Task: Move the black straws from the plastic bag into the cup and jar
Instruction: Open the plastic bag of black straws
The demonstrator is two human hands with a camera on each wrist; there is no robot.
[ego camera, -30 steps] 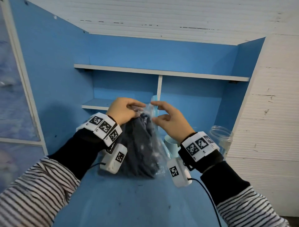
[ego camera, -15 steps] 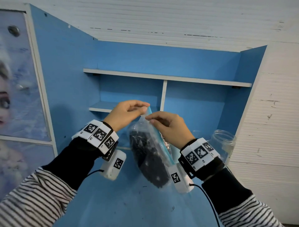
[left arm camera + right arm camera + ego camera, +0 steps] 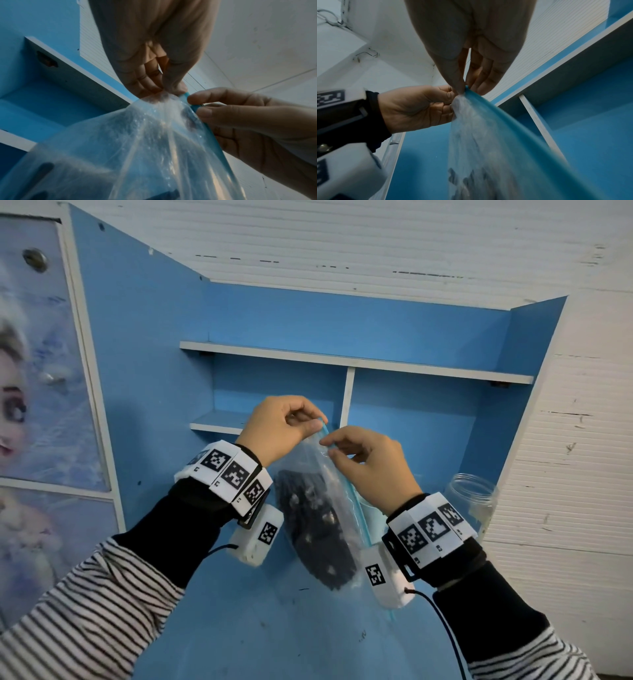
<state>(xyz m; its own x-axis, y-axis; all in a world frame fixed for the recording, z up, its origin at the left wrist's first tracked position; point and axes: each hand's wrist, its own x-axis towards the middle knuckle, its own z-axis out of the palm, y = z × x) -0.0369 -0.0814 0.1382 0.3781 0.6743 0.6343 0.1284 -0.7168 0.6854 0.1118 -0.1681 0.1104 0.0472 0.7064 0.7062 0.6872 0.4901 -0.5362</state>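
Pinching the top corner of the plastic bag [image 3: 318, 474], the left hand [image 3: 279, 428] and right hand [image 3: 373, 467] hold it up above the desk [image 3: 274, 638]. Only the head view shows the clear jar [image 3: 474, 498] at the desk's right edge; the wrist views show the teal zip strip [image 3: 496, 116] between fingertips. Black straws [image 3: 313, 529] sag in a dark clump, probably tangled.

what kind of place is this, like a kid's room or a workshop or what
Probably a child's room or play corner at home, though that is a guess. The work happens at a small blue desk with built-in white-edged shelves, a cartoon princess picture covers the panel beside it, and white planked walls surround it.
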